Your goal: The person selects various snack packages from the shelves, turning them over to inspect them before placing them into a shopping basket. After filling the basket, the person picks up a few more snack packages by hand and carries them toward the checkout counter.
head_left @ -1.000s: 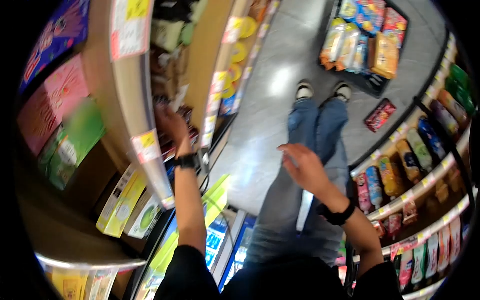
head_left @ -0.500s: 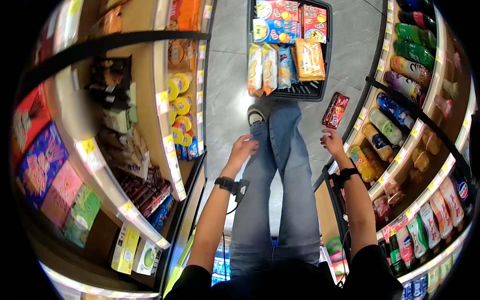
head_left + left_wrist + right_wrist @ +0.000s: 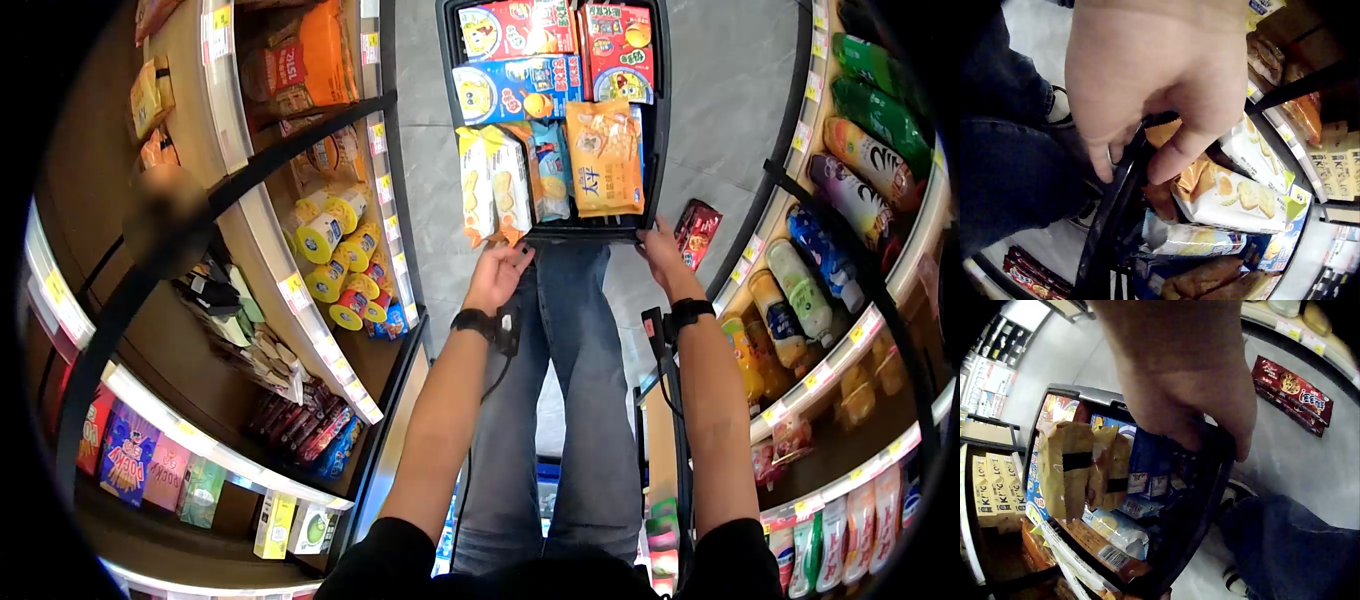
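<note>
A black basket (image 3: 655, 150) holds boxes and snack packs, among them an orange pack (image 3: 605, 160) and two white-and-yellow packs (image 3: 493, 185). At its near left corner my left hand (image 3: 496, 276) grips the rim; the left wrist view shows thumb and fingers on either side of the rim (image 3: 1100, 231). My right hand (image 3: 665, 255) is at the near right corner, its fingers curled over the rim (image 3: 1210, 494) in the right wrist view. Just right of that hand, dark red packs (image 3: 697, 232) lie on the floor.
Shelves stand on both sides: yellow-lidded cups (image 3: 335, 235) and snack bags at left, bottles (image 3: 800, 290) at right. Black straps (image 3: 290, 145) cross the shelf fronts. The person's legs (image 3: 545, 400) are below the basket, on a grey floor (image 3: 425, 170).
Both hands have moved forward from in front of the legs and taken hold of the basket's near rim. The basket appears nearer and lower in the head view.
</note>
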